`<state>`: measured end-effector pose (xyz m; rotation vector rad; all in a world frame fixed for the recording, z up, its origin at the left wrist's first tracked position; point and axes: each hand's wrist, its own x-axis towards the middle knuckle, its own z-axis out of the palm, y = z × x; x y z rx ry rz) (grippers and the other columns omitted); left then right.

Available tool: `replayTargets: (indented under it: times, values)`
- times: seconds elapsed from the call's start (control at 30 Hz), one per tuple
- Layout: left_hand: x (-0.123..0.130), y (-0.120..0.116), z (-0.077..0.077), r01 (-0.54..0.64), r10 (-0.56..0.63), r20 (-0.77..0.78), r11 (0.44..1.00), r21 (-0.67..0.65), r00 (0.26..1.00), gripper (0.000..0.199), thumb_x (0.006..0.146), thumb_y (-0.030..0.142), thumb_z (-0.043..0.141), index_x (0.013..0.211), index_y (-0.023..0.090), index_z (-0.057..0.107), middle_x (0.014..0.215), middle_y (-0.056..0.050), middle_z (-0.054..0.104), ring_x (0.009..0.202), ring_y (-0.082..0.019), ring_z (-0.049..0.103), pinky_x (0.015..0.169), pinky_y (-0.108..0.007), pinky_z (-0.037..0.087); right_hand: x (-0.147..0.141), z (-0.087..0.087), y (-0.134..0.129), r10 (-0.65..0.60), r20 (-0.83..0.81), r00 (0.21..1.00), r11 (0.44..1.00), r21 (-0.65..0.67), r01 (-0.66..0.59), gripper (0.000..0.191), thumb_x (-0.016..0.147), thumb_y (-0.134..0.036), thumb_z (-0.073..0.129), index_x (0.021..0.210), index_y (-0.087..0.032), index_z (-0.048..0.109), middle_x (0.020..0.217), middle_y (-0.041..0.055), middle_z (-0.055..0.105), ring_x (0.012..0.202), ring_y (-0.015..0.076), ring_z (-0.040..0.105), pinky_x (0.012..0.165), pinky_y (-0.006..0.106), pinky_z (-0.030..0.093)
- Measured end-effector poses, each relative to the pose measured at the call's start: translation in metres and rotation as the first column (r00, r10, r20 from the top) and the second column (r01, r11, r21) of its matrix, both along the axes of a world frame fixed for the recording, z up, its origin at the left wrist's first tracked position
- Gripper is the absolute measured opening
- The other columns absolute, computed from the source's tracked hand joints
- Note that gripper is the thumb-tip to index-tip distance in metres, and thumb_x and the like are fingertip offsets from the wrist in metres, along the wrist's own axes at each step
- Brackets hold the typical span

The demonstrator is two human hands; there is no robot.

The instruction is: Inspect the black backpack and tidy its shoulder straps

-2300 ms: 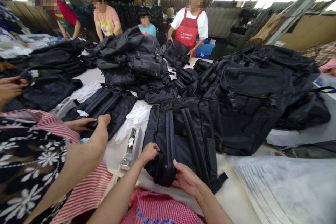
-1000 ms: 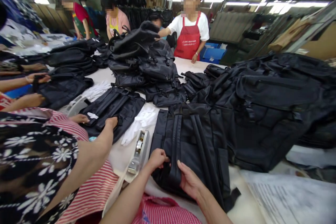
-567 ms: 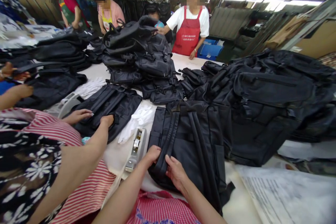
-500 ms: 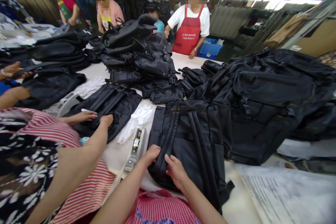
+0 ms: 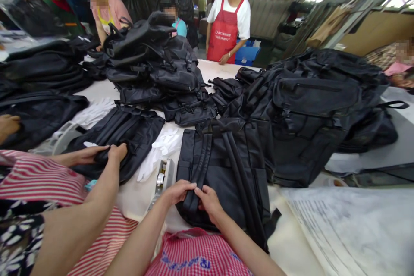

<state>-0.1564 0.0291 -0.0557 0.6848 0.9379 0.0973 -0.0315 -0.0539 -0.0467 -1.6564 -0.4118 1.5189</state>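
Observation:
A black backpack [image 5: 233, 168] lies flat on the white table, back panel up, with its padded shoulder straps running toward me. My left hand [image 5: 178, 192] and my right hand [image 5: 208, 201] are close together, both gripping the lower end of the left shoulder strap [image 5: 198, 181]. The right shoulder strap [image 5: 241, 177] lies free beside my right hand. Just left of my left hand stands a metal tape dispenser [image 5: 161, 179], with a white glove [image 5: 160, 151] beyond it.
A co-worker's hands [image 5: 103, 154] press on another black backpack [image 5: 129, 138] to my left. Piles of black backpacks [image 5: 310, 116] fill the table ahead and right. A plastic sheet [image 5: 349, 228] lies at lower right. Other people stand across the table.
My right hand has moved left onto the strap, and my two hands now sit closer together on it. The co-worker's hands have closed on the neighbouring backpack, and the view has tilted slightly.

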Motion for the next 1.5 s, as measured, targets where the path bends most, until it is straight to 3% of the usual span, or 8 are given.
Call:
replayTargets:
  times: [0.13, 0.23, 0.3, 0.5, 0.73, 1.03, 1.27, 1.5]
  values:
    - [0.001, 0.002, -0.008, 0.003, -0.003, -0.052, 1.0, 0.0, 0.999, 0.046, 0.04, 0.034, 0.086, 0.069, 0.016, 0.056, 0.058, 0.003, 0.062, 0.059, -0.016, 0.062, 0.061, -0.029, 0.049, 0.013, 0.006, -0.012, 0.091, -0.075, 0.993, 0.985, -0.138, -0.101, 0.04, 0.064, -0.052, 0.074, 0.077, -0.019, 0.054, 0.056, -0.0022, 0.059, 0.047, 0.0153, 0.059, 0.045, 0.027, 0.047]
    - [0.002, 0.006, -0.013, 0.002, -0.003, -0.073, 1.0, -0.017, 0.997, 0.045, 0.039, 0.03, 0.086, 0.068, 0.015, 0.055, 0.059, 0.003, 0.062, 0.06, -0.017, 0.063, 0.062, -0.03, 0.05, 0.019, 0.013, -0.025, 0.175, -0.322, 0.931, 0.937, -0.237, -0.258, 0.059, 0.064, -0.068, 0.067, 0.089, -0.017, 0.051, 0.06, 0.0087, 0.065, 0.056, 0.0278, 0.068, 0.051, 0.039, 0.053]
    - [0.002, 0.009, -0.014, 0.003, -0.004, -0.077, 1.0, -0.023, 0.997, 0.046, 0.039, 0.029, 0.087, 0.068, 0.016, 0.054, 0.06, 0.003, 0.063, 0.06, -0.017, 0.062, 0.062, -0.029, 0.05, 0.016, 0.017, -0.028, 0.161, -0.503, 0.849, 0.928, -0.215, -0.304, 0.063, 0.068, -0.067, 0.065, 0.095, -0.012, 0.053, 0.066, 0.0162, 0.068, 0.065, 0.029, 0.07, 0.06, 0.038, 0.054]
    - [0.006, 0.01, -0.008, 0.002, -0.002, -0.07, 1.0, 0.002, 0.998, 0.044, 0.039, 0.027, 0.086, 0.07, 0.015, 0.056, 0.061, 0.003, 0.063, 0.06, -0.013, 0.061, 0.059, -0.024, 0.046, -0.002, 0.011, -0.02, -0.153, -0.666, 0.73, 0.94, -0.326, -0.1, 0.027, 0.083, -0.032, 0.061, 0.091, -0.006, 0.063, 0.069, 0.0122, 0.069, 0.063, 0.0179, 0.067, 0.064, 0.028, 0.054]
    - [0.004, 0.006, 0.006, 0.048, -0.049, -0.005, 0.998, -0.029, 0.999, 0.044, 0.044, 0.03, 0.086, 0.078, 0.014, 0.063, 0.071, -0.001, 0.069, 0.069, -0.016, 0.065, 0.067, -0.026, 0.049, 0.0, 0.0, -0.028, -0.259, -0.677, 0.689, 0.928, -0.372, -0.017, 0.004, 0.078, -0.016, 0.058, 0.078, -0.014, 0.062, 0.062, 0.0035, 0.068, 0.056, 0.012, 0.062, 0.054, 0.02, 0.043]
    - [0.002, 0.007, 0.004, 0.037, -0.036, 0.034, 0.999, -0.039, 0.999, 0.046, 0.062, 0.053, 0.073, 0.079, 0.012, 0.064, 0.075, -0.004, 0.068, 0.07, -0.015, 0.065, 0.073, -0.028, 0.05, 0.013, 0.022, -0.033, -0.252, -0.771, 0.585, 0.953, -0.302, 0.013, 0.022, 0.073, -0.021, 0.056, 0.089, -0.008, 0.064, 0.074, 0.0102, 0.072, 0.065, 0.0167, 0.065, 0.059, 0.024, 0.048]
    - [0.002, -0.005, 0.001, 0.026, -0.022, -0.043, 0.995, 0.095, 0.999, 0.039, 0.05, 0.022, 0.079, 0.086, 0.011, 0.067, 0.073, -0.003, 0.069, 0.067, -0.015, 0.066, 0.071, -0.028, 0.051, 0.044, 0.03, -0.042, -0.265, -0.809, 0.525, 0.963, -0.197, 0.183, 0.026, 0.078, -0.022, 0.067, 0.101, -0.01, 0.064, 0.086, 0.0098, 0.073, 0.073, 0.0163, 0.067, 0.06, 0.024, 0.051]
    - [0.012, -0.012, -0.005, 0.054, -0.019, -0.148, 0.971, 0.232, 0.989, 0.028, 0.056, 0.027, 0.078, 0.076, 0.011, 0.067, 0.055, 0.001, 0.064, 0.05, -0.01, 0.059, 0.057, -0.024, 0.049, 0.049, 0.026, -0.046, -0.321, -0.791, 0.52, 0.944, -0.228, 0.237, 0.019, 0.082, -0.023, 0.066, 0.093, -0.008, 0.066, 0.091, 0.0121, 0.073, 0.093, 0.0224, 0.067, 0.076, 0.032, 0.056]
